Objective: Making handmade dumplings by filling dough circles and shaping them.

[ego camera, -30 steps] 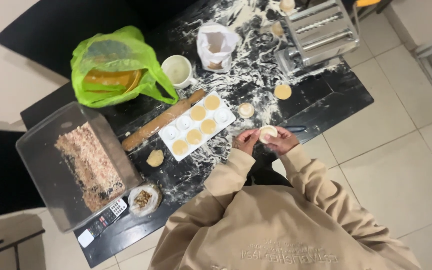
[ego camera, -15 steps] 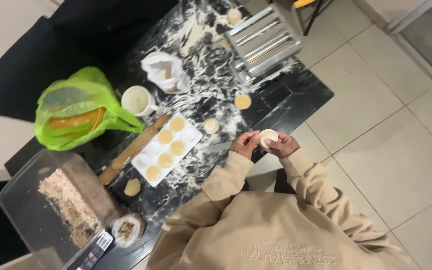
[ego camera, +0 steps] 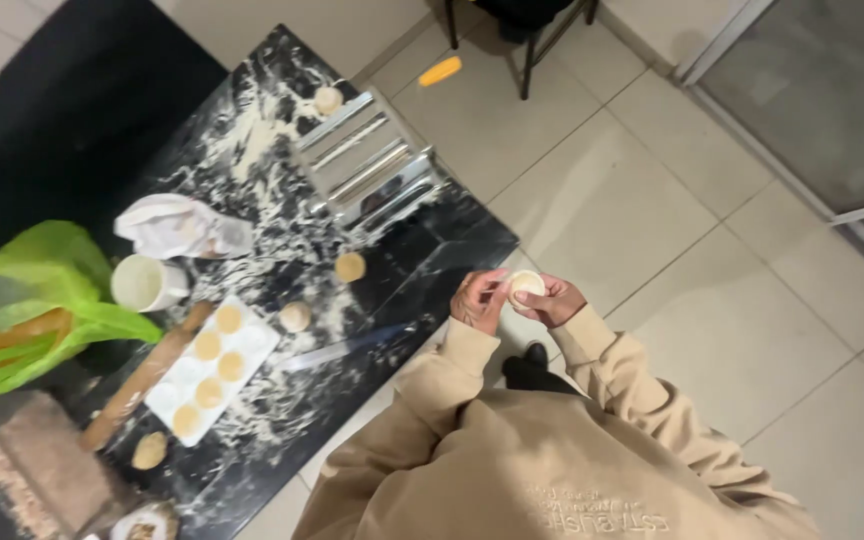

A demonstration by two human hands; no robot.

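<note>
A pale tiled floor (ego camera: 672, 200) fills the right side of the view, and a black marble-patterned table (ego camera: 422, 270), streaked with flour, stands on it at the left. At the table's far left lies a bright green plastic bag (ego camera: 22, 300). A metal pasta roller (ego camera: 372, 165) sits near the table's far end, with a small dough ball (ego camera: 328, 99) just beyond it. A crumpled white bag (ego camera: 180, 227) lies beside a white cup (ego camera: 142, 283). A white moulded tray (ego camera: 212, 368) holds several round dough discs, and a wooden rolling pin (ego camera: 142, 377) lies alongside it. Two loose dough discs (ego camera: 350, 266) rest on the table between the tray and the pasta roller; another lies near the tray's lower end.

The person wears a beige sweatshirt (ego camera: 552, 460). Both hands are raised past the table's edge, over the floor. The left hand (ego camera: 479, 300) and the right hand (ego camera: 552, 300) meet around one small round dough piece (ego camera: 525, 285). Each grip is curled closed on it, fingers pinching its rim from either side.
</note>
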